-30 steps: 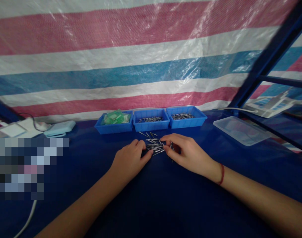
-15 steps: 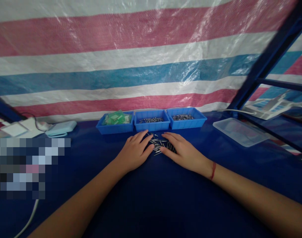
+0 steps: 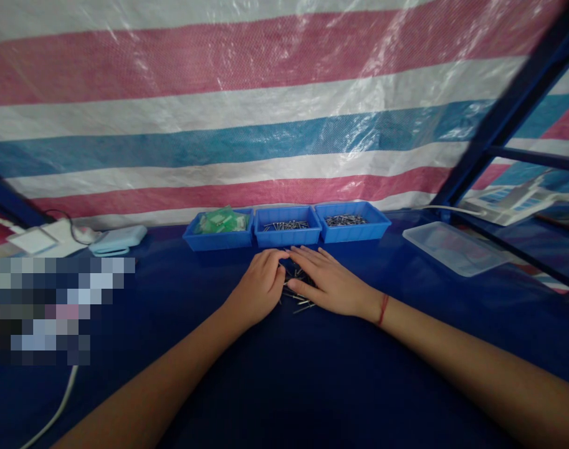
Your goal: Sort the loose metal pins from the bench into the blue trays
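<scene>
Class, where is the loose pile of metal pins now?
In the head view, the pile of metal pins lies near the centre on the blue table, between the left hand and the right hand, in front of the middle blue bin.

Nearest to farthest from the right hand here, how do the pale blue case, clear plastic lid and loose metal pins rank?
1. Loose metal pins: by the right hand.
2. Clear plastic lid: off to the right.
3. Pale blue case: far left.

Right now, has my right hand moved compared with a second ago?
Yes, your right hand has shifted left, judged against the middle blue bin.
</scene>
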A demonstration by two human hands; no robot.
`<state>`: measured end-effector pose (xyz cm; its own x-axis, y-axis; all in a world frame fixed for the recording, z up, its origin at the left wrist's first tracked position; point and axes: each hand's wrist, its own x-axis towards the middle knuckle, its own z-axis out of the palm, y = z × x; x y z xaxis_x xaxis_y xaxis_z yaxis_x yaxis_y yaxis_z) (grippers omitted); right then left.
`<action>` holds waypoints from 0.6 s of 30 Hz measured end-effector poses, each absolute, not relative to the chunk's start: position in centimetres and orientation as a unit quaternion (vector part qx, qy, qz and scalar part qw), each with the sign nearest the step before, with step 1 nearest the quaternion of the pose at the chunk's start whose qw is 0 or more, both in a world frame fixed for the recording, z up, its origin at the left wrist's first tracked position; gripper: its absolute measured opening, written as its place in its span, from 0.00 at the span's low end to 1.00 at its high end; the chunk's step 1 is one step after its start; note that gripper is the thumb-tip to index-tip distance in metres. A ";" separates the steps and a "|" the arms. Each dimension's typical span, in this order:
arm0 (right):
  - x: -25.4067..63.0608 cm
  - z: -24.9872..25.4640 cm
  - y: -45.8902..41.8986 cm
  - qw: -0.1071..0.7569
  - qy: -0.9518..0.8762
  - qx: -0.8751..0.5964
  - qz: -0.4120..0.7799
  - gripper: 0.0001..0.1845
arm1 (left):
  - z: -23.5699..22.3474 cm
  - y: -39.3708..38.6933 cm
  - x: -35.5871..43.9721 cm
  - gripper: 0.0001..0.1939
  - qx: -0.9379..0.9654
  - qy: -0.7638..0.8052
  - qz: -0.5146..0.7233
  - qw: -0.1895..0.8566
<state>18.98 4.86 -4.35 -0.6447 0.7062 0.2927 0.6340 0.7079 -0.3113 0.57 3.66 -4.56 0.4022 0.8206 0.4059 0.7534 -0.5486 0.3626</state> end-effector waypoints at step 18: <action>19.3 -3.7 4.0 0.268 -0.899 -0.333 0.100 0.08 | -4.0 3.2 0.2 0.13 0.872 0.426 0.229 0.070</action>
